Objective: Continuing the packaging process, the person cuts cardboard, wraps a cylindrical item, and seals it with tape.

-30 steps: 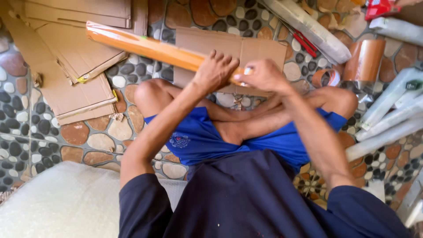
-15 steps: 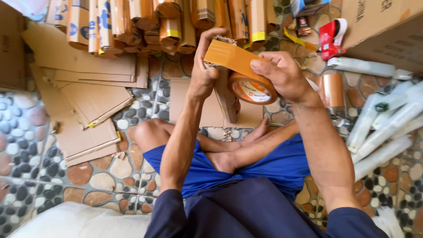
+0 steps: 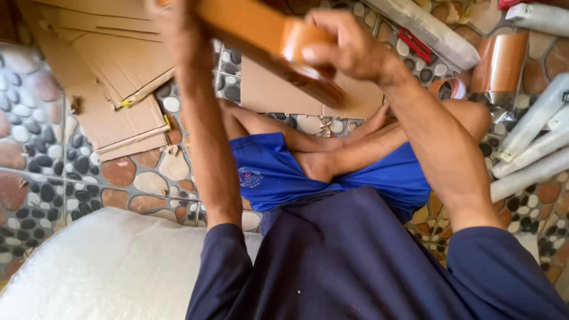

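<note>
Several flattened cardboard sheets (image 3: 112, 89) cover pebble floor (image 3: 35, 172).

I sit cross-legged on a pebble-mosaic floor (image 3: 35, 178), the kind found in a home yard or porch, turned into a small packing workplace. Flattened cardboard sheets (image 3: 112, 77) lie stacked at the upper left of the frame. Long white wrapped tubes (image 3: 533, 148) lie side by side at the right edge, with a roll of brown packing tape (image 3: 450, 88) on the floor near them. A sheet of bubble wrap (image 3: 106, 266) fills the lower left.
</note>
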